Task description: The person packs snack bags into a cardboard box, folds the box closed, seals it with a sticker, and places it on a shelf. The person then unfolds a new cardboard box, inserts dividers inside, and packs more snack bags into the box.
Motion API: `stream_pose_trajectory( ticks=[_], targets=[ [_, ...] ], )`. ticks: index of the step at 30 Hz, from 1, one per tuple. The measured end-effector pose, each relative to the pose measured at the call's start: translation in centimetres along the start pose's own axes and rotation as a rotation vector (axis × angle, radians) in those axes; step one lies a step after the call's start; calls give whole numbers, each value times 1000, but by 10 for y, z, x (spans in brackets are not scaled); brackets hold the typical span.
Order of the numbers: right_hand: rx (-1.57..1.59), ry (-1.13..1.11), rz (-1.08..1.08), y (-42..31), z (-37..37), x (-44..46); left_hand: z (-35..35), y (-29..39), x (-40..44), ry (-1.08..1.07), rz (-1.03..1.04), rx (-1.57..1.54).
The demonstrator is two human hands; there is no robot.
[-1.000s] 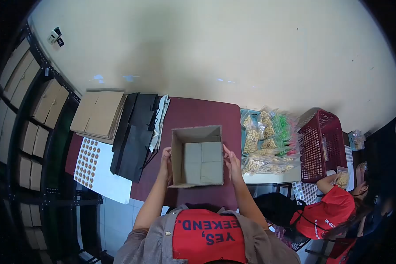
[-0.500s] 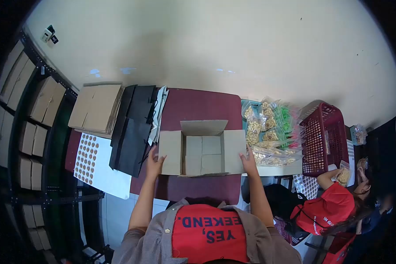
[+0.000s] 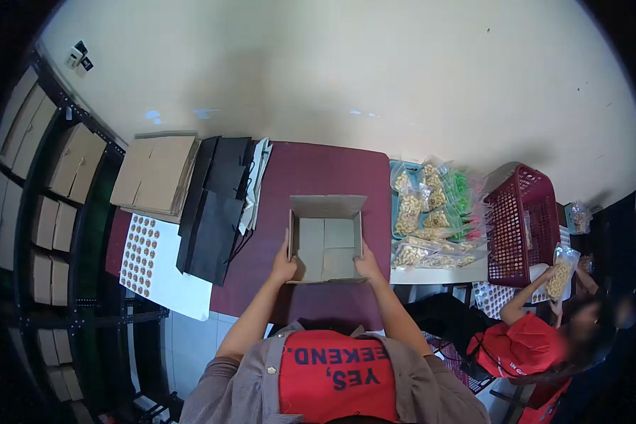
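Observation:
An open cardboard box (image 3: 325,244) stands on the maroon table (image 3: 332,169) in front of me, with its inside bare and its far flap raised. My left hand (image 3: 284,265) grips the near left side of the box, fingers along the outer wall and thumb toward the inside. On the opposite side my right hand (image 3: 366,263) holds the near right wall the same way. The left and right flaps no longer stick out sideways.
Flattened cartons (image 3: 155,173), black folders (image 3: 215,205) and a sticker sheet (image 3: 140,254) lie at left, beside a shelf of boxes (image 3: 53,226). At right are snack bags (image 3: 431,212), a maroon basket (image 3: 519,226) and a person in red (image 3: 519,346) holding a snack bag.
The side flaps, spread outward half a second ago, are now folded out of sight. Both my hands have moved inward to the box walls. The person at right has raised a snack bag.

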State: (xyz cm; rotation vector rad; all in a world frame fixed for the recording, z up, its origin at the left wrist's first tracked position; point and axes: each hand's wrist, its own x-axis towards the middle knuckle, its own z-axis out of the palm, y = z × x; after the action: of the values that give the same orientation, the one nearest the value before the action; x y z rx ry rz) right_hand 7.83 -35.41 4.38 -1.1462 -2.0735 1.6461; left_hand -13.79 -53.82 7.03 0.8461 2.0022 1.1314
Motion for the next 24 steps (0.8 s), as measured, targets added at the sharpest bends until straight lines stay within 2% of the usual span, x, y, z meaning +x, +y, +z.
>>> stream_pose_trajectory(
  ticks=[2,3,4,7,10,13,16,17,20,23,24],
  targets=[
    [-3,-5,-8,17,-1,-1,0,-6,0,-26,29,-57],
    [-48,-3,6,3,-6,-6,2,-14,2,-49,120,-191],
    [-94,-1,15,-11,-8,-10,4,-16,2,-18,136,-155],
    [-356,372,-264,-38,7,-19,8,-11,0,64,174,-26],
    [-673,137,-805,-78,-14,0,6,-3,-4,72,111,-35],
    [-1000,109,-874,-119,-7,19,3,6,-7,16,-18,-71],
    [-1208,97,-708,-134,2,47,5,-1,-4,44,104,-70],
    [-1165,189,-787,-136,4,56,6,-3,-4,79,188,1],
    [-1069,-107,-510,-97,14,116,6,-1,-4,71,209,-18],
    [-1073,-286,-419,-108,10,130,5,5,-5,32,80,-106],
    [-1053,-254,-450,-103,11,133,6,4,-6,18,54,-116]
  ],
)
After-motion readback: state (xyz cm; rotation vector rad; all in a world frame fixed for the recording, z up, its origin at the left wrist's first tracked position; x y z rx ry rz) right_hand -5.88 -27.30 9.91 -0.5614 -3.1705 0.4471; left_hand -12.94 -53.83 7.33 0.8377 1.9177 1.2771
